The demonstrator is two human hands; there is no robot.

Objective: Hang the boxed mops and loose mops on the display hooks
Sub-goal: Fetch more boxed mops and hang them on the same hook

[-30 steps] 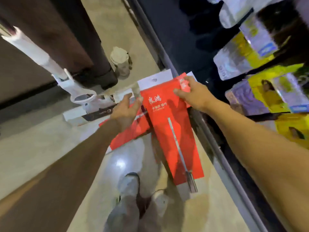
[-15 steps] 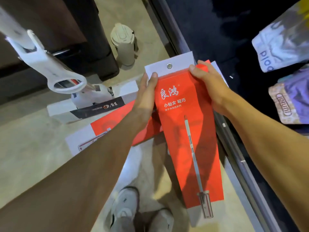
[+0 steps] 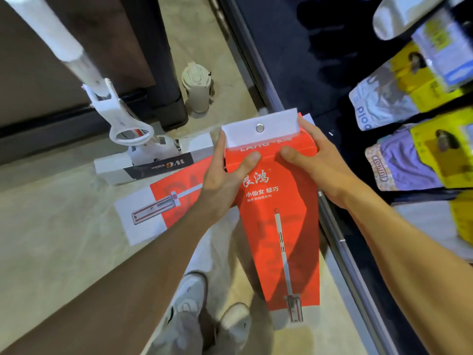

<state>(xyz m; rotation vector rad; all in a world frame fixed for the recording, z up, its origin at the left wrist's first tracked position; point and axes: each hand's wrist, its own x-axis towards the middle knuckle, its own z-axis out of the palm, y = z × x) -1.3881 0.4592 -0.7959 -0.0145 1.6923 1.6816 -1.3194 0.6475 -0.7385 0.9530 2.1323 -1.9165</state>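
I hold a red boxed mop (image 3: 280, 216) upright in front of me, its white hang tab with a metal eyelet (image 3: 259, 128) at the top. My left hand (image 3: 225, 175) grips the box's upper left edge, thumb across the front. My right hand (image 3: 314, 162) grips the upper right edge, thumb on the front. A second red and white boxed mop (image 3: 158, 208) lies flat on the floor to the left. A loose white mop (image 3: 115, 119) stands behind it, its head in a white box (image 3: 153, 165). No display hook is visible.
A dark display rack (image 3: 294, 47) runs along the right, with packaged goods (image 3: 409, 93) hanging at far right and a metal rail (image 3: 343, 242) at its base. A beige lidded bottle (image 3: 197, 88) stands on the floor beside a dark pillar (image 3: 143, 60). My shoes (image 3: 186, 301) are below.
Both hands have lifted the red box higher and closer, and the thumbs now press on its front. The view has tilted, bringing the hanging packages back into sight.
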